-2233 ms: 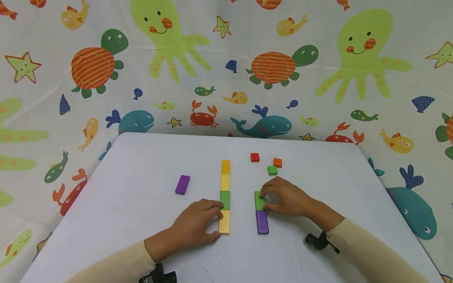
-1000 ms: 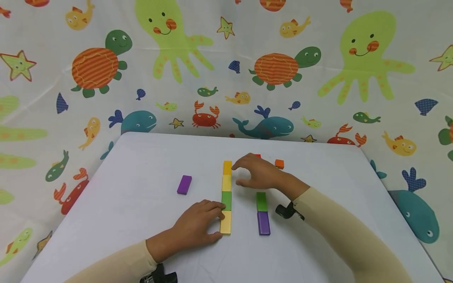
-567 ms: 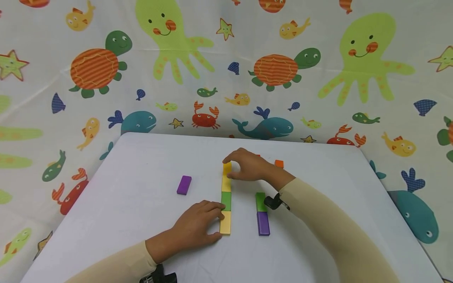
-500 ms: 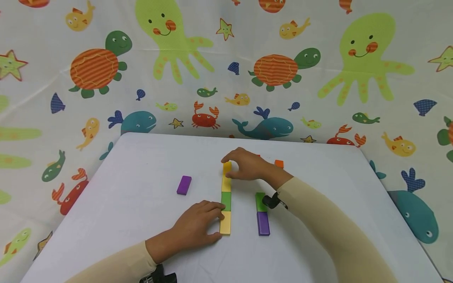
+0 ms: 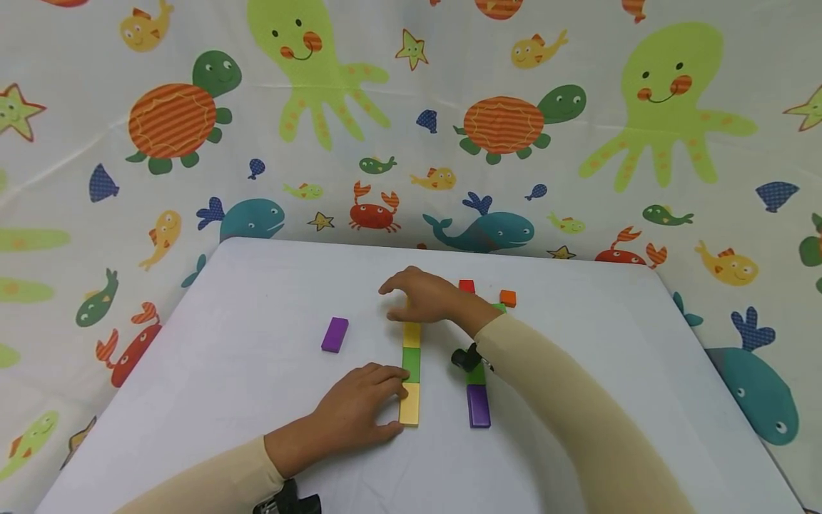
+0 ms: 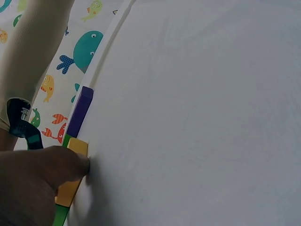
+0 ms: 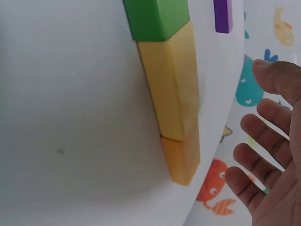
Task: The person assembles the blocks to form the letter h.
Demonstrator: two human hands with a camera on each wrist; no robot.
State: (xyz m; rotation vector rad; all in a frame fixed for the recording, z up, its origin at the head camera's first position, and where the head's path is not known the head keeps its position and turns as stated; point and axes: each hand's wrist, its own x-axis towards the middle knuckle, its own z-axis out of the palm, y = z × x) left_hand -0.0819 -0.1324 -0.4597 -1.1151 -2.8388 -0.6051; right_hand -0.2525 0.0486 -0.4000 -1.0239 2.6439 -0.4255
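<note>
A row of blocks runs away from me mid-table: a pale yellow block (image 5: 409,407) nearest, a green block (image 5: 411,365), another yellow block (image 5: 412,335), and an orange-yellow block (image 7: 182,157) mostly hidden in the head view. My left hand (image 5: 357,400) holds the nearest yellow block, thumb at its near end and fingertips by the green joint. Over the row's far end hovers my right hand (image 5: 429,297), fingers spread and holding nothing; the right wrist view shows it apart from the blocks. Left of the row lies a purple block (image 5: 335,335).
Right of the row, another purple block (image 5: 478,406) touches a green block (image 5: 477,375), partly covered by the right wrist camera (image 5: 466,358). Farther back are a red cube (image 5: 467,286), an orange cube (image 5: 508,298) and a partly hidden green cube (image 5: 499,308). A patterned cloth hangs behind.
My right hand left the right-hand green block, moved to the far end of the row, touched there, then shifted farther left with nothing in it. My left hand stayed put.
</note>
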